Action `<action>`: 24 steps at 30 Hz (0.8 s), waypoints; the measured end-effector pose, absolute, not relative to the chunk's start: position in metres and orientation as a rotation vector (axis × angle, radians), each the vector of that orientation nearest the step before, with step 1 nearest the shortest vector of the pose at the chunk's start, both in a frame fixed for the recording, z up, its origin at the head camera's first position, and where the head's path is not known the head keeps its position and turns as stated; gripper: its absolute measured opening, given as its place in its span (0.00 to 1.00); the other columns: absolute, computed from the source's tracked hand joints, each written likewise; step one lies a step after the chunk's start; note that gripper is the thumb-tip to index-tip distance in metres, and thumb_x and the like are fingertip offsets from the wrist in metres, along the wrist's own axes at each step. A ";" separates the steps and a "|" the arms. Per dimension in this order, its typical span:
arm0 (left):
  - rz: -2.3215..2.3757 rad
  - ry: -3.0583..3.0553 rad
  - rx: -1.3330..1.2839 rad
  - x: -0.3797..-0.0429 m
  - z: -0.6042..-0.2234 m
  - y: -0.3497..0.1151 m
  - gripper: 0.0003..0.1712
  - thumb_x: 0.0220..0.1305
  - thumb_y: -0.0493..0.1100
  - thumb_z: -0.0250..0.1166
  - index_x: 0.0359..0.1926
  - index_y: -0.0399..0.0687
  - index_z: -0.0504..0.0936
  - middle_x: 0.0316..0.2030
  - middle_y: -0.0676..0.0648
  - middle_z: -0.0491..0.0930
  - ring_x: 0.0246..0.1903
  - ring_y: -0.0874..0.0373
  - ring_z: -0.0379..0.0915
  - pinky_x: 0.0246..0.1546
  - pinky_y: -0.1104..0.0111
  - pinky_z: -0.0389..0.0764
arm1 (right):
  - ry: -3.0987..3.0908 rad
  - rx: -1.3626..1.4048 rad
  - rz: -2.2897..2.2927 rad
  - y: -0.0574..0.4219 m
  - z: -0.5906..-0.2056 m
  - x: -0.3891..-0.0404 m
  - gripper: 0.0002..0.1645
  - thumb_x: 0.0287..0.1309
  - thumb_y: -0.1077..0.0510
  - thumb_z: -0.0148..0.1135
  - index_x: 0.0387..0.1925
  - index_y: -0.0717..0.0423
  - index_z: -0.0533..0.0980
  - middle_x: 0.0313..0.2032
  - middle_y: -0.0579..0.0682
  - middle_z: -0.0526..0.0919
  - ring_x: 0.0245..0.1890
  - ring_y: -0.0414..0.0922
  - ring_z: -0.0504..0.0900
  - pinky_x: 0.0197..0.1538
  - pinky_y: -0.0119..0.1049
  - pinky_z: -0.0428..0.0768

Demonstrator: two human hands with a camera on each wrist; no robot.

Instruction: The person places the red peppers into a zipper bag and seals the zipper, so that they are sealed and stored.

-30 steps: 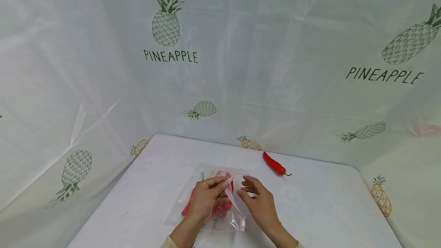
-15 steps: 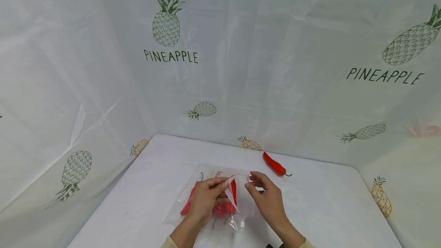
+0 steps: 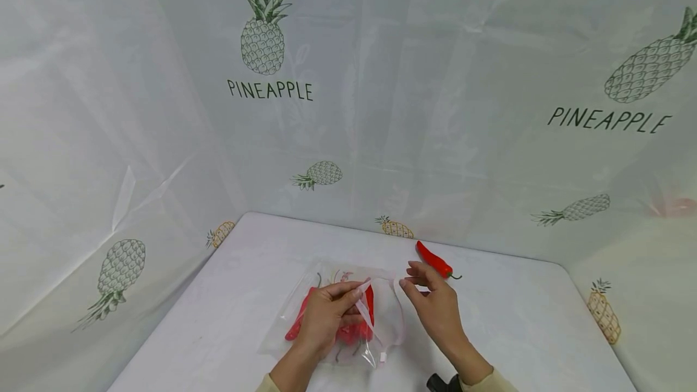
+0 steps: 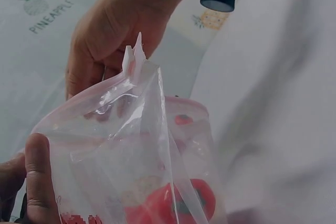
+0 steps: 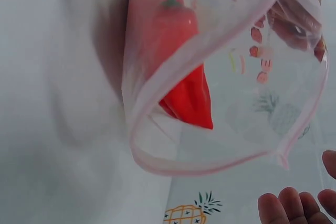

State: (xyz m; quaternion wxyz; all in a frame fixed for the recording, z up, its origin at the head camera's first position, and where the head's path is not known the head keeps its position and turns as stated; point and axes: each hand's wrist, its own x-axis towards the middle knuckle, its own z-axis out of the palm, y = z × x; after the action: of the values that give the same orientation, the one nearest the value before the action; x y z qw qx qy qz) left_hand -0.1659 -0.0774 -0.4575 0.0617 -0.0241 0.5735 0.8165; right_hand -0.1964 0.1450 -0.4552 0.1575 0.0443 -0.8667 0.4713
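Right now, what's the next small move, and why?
I'd probably reach the right hand to the loose red chili pepper and pinch it: that hand looks free and is close by, while the left hand holds the clear slider bag, which gapes open with other red peppers inside.

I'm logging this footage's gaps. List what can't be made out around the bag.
Head: how many red peppers the bag holds; the left hand hides part of it.
Head: full shape of the black object near the right hand; cut off by the bottom edge.
Right wrist: most of the right hand; cut off at the lower right corner.
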 end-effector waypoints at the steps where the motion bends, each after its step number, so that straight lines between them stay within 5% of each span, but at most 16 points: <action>1: 2.469 1.732 -0.072 -0.166 -0.458 -0.077 0.22 0.69 0.40 0.72 0.59 0.31 0.84 0.41 0.45 0.88 0.28 0.59 0.86 0.35 0.66 0.92 | -2.479 0.133 1.343 0.146 -0.455 -0.197 0.24 0.65 0.59 0.74 0.62 0.53 0.80 0.53 0.53 0.89 0.49 0.49 0.89 0.49 0.26 0.86; 24: 2.453 1.712 -0.091 -0.166 -0.462 -0.076 0.20 0.70 0.40 0.72 0.58 0.32 0.85 0.36 0.48 0.86 0.27 0.61 0.84 0.34 0.67 0.91 | -2.444 0.175 1.296 0.170 -0.460 -0.223 0.25 0.65 0.61 0.74 0.62 0.53 0.80 0.55 0.53 0.88 0.50 0.49 0.89 0.49 0.24 0.85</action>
State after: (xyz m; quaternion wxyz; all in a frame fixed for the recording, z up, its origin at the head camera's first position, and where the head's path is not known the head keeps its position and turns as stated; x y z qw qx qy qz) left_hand -0.1659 -0.0760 -0.4618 0.0744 -0.0302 0.5706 0.8173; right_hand -0.2227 0.1698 -0.4600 0.1838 0.0620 -0.8666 0.4597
